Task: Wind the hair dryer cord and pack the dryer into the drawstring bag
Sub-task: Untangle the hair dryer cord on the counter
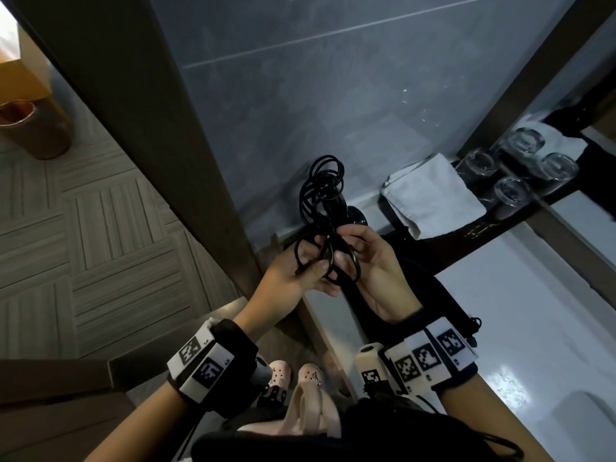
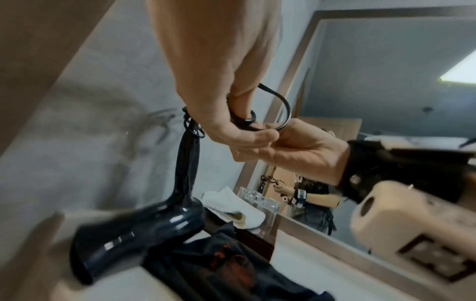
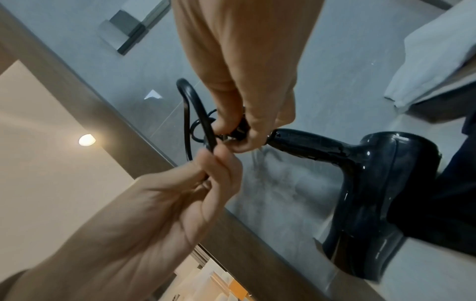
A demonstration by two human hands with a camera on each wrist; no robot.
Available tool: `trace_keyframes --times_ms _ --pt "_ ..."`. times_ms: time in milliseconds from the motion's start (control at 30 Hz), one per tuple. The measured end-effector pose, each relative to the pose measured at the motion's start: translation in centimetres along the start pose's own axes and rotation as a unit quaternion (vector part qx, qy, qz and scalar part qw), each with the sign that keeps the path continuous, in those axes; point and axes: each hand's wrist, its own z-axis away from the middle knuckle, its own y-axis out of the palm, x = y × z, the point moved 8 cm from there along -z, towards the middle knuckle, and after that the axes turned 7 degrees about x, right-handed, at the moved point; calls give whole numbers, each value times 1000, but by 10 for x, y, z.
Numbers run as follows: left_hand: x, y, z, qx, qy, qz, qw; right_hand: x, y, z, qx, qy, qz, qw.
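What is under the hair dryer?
The hair dryer rests nose-down on the white counter, beside a dark bag. Whether the bag reaches under it is hidden.

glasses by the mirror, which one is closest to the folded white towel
The glass right beside the towel, at the left end of the group. The other glasses stand further right, past it, towards the mirror.

A hotel-room vanity: white counter [image 1: 520,295], wall mirror [image 2: 386,91], folded towel [image 1: 433,195] beside upturned glasses [image 1: 510,191] (bed reflected).
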Motion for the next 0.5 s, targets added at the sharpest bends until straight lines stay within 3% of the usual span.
trace_keyframes --times_ms 167,367,500 --pt "2 2 -3 28 -23 -85 996 -3 -3 -1 -6 -7 -27 1000" --pt "4 -6 0 -18 -26 -214 976 -2 -7 1 16 1 124 992" --pt "-18 -16 4 -40 7 -165 985 1 -11 4 12 -23 175 984"
